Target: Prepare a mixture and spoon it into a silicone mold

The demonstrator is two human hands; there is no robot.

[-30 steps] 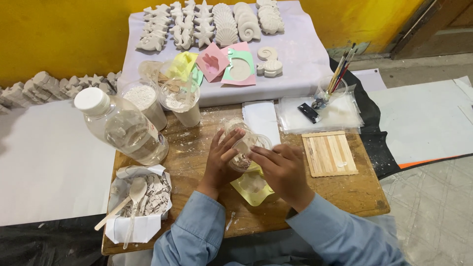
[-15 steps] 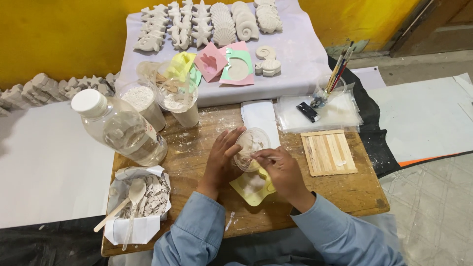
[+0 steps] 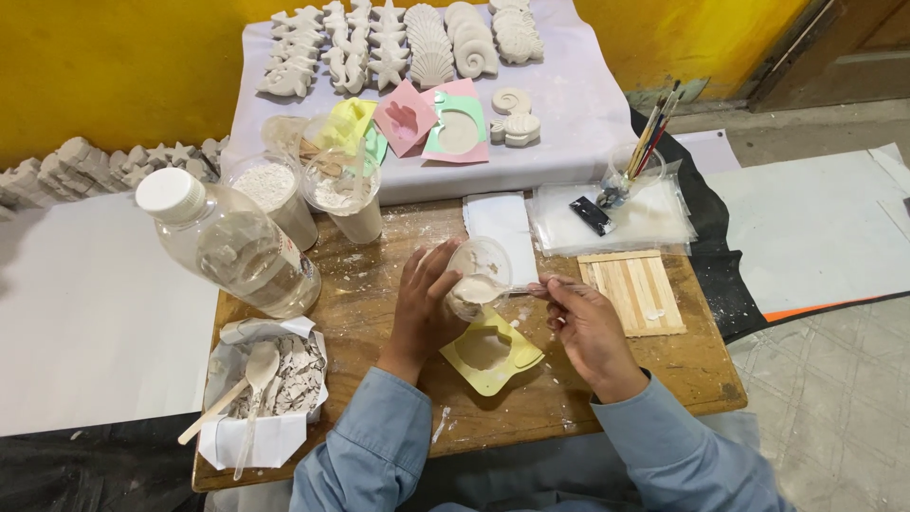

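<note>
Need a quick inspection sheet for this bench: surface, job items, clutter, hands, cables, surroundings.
Surface: wooden table, dusted with white powder.
Job's things: clear plastic cup tilted over yellow mould, which holds pale mix.
Clutter: water bottle, powder cups, paper with wooden spoon, stick mat, brushes.
Grippers: left hand grips the cup; right hand holds a clear spoon reaching into it.
Cables: nothing seen.
Surroundings: white casts on cloth, yellow wall.

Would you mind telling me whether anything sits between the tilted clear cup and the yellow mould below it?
Nothing visible does. The clear cup, held by the left hand, hangs tilted just above the yellow mould, whose cavity lies uncovered.
</note>
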